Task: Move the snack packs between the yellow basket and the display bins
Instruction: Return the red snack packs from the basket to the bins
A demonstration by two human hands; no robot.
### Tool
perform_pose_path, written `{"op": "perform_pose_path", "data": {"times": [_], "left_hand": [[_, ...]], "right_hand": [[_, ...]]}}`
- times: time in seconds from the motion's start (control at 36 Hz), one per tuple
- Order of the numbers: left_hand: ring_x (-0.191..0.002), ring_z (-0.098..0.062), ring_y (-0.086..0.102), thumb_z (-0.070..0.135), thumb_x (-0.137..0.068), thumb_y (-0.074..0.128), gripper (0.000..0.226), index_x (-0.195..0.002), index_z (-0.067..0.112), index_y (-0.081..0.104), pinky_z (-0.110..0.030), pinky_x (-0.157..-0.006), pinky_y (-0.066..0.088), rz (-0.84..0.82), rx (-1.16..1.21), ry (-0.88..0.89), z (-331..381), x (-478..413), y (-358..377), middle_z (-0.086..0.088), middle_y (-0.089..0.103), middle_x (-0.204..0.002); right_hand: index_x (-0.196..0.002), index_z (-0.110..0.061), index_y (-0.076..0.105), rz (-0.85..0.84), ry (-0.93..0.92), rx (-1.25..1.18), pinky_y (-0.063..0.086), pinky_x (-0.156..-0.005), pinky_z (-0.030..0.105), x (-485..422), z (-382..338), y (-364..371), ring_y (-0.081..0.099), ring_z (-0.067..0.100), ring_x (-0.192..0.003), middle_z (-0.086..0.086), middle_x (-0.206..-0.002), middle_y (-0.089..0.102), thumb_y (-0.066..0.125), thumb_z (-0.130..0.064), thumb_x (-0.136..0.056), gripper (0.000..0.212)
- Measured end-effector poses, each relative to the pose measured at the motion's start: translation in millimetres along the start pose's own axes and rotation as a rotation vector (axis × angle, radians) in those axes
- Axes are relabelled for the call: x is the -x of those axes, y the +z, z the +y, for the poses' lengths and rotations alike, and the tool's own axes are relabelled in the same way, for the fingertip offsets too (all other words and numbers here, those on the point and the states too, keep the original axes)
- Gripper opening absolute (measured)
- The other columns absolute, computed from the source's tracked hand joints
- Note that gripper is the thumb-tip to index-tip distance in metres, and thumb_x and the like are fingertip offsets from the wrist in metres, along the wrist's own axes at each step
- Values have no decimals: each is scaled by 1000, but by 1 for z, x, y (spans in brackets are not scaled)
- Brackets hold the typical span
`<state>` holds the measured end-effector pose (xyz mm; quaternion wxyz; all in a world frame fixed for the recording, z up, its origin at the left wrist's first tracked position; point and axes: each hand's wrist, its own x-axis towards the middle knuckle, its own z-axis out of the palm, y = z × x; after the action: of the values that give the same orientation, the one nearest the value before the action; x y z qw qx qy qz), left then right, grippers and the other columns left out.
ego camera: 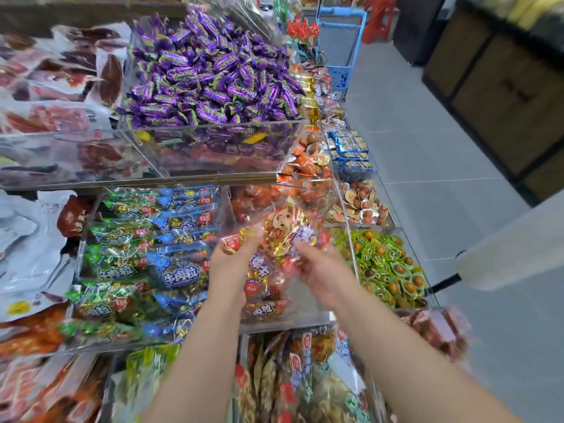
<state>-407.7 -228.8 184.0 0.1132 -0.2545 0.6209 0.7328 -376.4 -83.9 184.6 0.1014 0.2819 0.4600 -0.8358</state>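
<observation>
The left hand [227, 270] and right hand [323, 271] hold an orange-and-gold snack pack [276, 236], fingers curled round its ends, just above the middle clear bin [308, 317] of similar packs. The left bin [81, 264] holds green and blue packs [171, 270] printed 牛肉粒. The far bin [213, 126] is heaped with purple candies [207, 71], their lettering blurred.

Two hands [229, 265] [325, 274], one held snack pack [283, 225], one blue cart [361, 35]

Seemingly a shop; clear display bins [220, 125] hold wrapped sweets [207, 74].
</observation>
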Motion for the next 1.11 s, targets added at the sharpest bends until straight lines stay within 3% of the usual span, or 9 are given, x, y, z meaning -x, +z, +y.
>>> {"op": "perform_pose_path", "data": {"times": [0.08,0.17,0.25,0.39,0.5,0.64,0.78,0.92,1.11], "left_hand": [[-114,-23,59,51,-67,81,80,-134,20,49,-47,-97,48,100,-55,95,0,-12,-16,-3,60,-127],[-74,4,57,44,-76,76,24,-88,36,57,-22,-64,46,189,-213,270,6,-21,-35,19,63,-85],[-69,5,53,44,-78,74,23,-79,35,53,-17,-58,39,169,-371,364,16,-31,-47,24,57,-74],[-67,-11,55,51,-79,70,29,-67,36,49,-29,-65,44,161,-677,461,13,-45,-44,16,56,-68],[-70,-18,60,54,-78,70,31,-67,31,52,-34,-67,48,190,-668,409,9,-51,-41,9,59,-66],[-60,-4,49,47,-76,75,35,-63,35,45,-24,-55,39,207,-500,346,9,-52,-43,16,52,-63],[-62,-15,58,48,-74,76,30,-67,25,58,-30,-57,46,174,-442,293,9,-58,-47,5,62,-65],[-68,-18,64,49,-73,76,28,-71,26,61,-33,-59,49,169,-413,272,8,-60,-47,5,65,-68],[-73,-19,70,46,-70,79,28,-80,25,64,-46,-72,59,148,-371,198,7,-62,-49,5,71,-72]], "right_hand": [[-123,-10,50,72,-180,342,58,-68,37,-8,-38,-12,66,19,-68,10,-100,71,66,-14,-87,39],[-127,-17,51,176,-303,910,53,-73,35,-19,-72,-17,59,19,-80,7,-107,66,67,-22,-86,44],[-118,-7,57,99,-301,1527,40,-62,28,-32,-88,-6,53,20,-82,10,-101,61,65,-22,-85,37],[-113,-4,61,-132,-114,2289,47,-78,31,-64,-61,15,59,29,-106,14,-117,62,48,-8,-89,28],[-125,-8,56,-52,-39,2346,46,-94,41,-94,-29,10,54,30,-120,12,-132,55,46,-4,-92,35],[-127,-13,44,29,-289,2336,42,-95,40,-110,-6,-15,46,29,-122,11,-128,49,56,-8,-84,44],[-148,-21,-17,11,-265,2341,1,-117,48,-116,25,-47,-9,34,-143,14,-154,-9,70,-27,-77,112],[-123,-15,-48,3,-328,2434,-20,-108,51,-125,41,-54,-40,36,-130,16,-147,-38,59,-20,-84,114],[-118,-10,-52,170,-375,2377,-13,-109,57,-146,22,-35,-20,35,-142,15,-156,-19,54,-17,-83,112]]}}
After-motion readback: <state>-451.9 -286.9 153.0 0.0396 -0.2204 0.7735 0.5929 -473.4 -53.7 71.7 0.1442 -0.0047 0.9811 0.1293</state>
